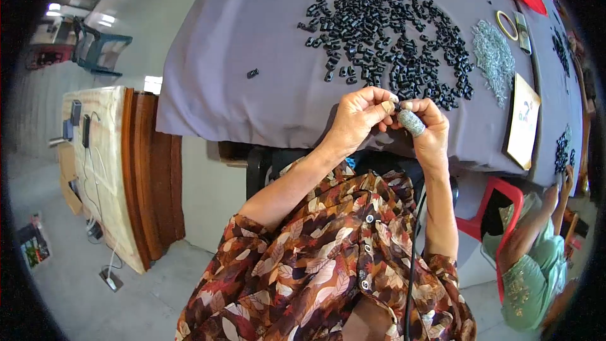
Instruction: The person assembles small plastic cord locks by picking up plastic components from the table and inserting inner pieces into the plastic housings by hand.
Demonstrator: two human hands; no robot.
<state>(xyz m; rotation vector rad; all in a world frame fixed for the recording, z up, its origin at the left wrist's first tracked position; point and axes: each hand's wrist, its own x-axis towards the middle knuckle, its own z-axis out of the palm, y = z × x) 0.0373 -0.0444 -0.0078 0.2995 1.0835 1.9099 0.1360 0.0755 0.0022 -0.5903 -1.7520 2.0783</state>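
Between left hand (pixel 353 119) and right hand (pixel 433 134) | black piece (pixel 398 107) | mostly hidden by fingers

A grey-clothed table (pixel 240 31) carries a spread of small black pieces (pixel 407 76) just beyond the fingers (pixel 369 96), one stray black piece (pixel 253 74) well to their left, and, to their right, clear pieces (pixel 494 57) and a card (pixel 524 123).

hands (pixel 353 120) pinching small black part (pixel 398 107) | black pile (pixel 385 38) beyond | clear pieces (pixel 493 57) right of pile
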